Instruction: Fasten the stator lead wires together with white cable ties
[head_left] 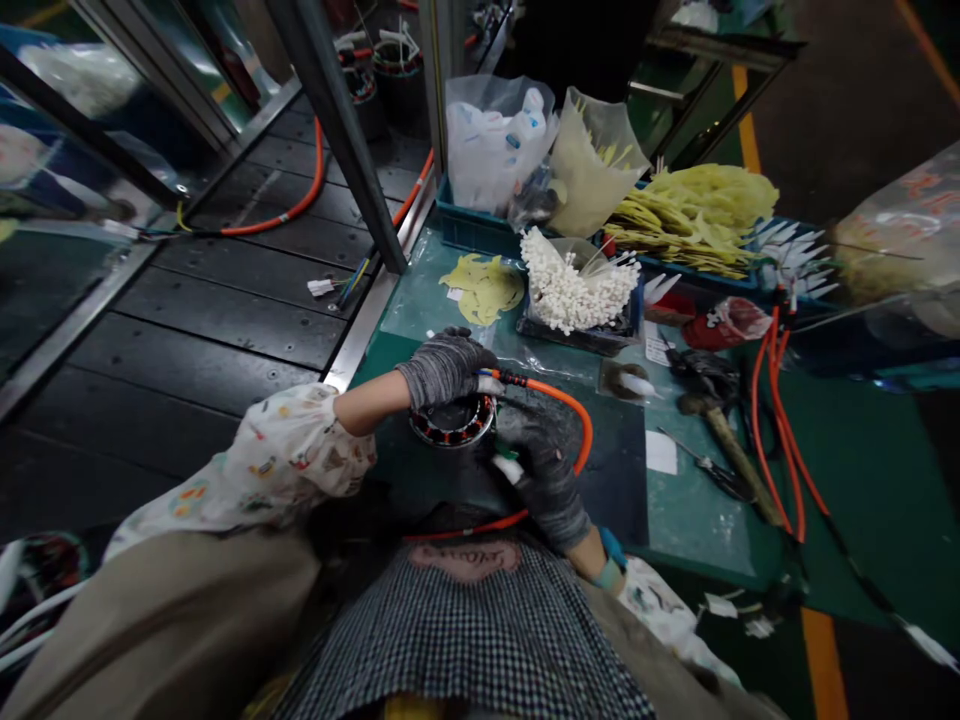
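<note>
My left hand [450,368], in a grey knit glove, bends over a ring-shaped motor stator [454,425] with orange-brown windings. Its fingertips are closed at the wire end of an orange cable [570,395], beside the stator's rim; the exact grip is partly hidden. The cable curves right and passes behind my right hand [551,485], also grey-gloved and blurred by motion. Near this hand's fingertips shows a small white piece [510,468], perhaps a connector, too smeared to name. The stator lies on a dark mat [615,490] on the green bench.
Behind the mat stand a tray of white-tipped sticks [577,290], yellow sheets [484,288] and bins with yellow strips [690,215]. To the right lie a hammer [731,455], scissors [712,470] and more orange cables [784,430]. A metal post [345,130] and a slatted conveyor [217,320] are at left.
</note>
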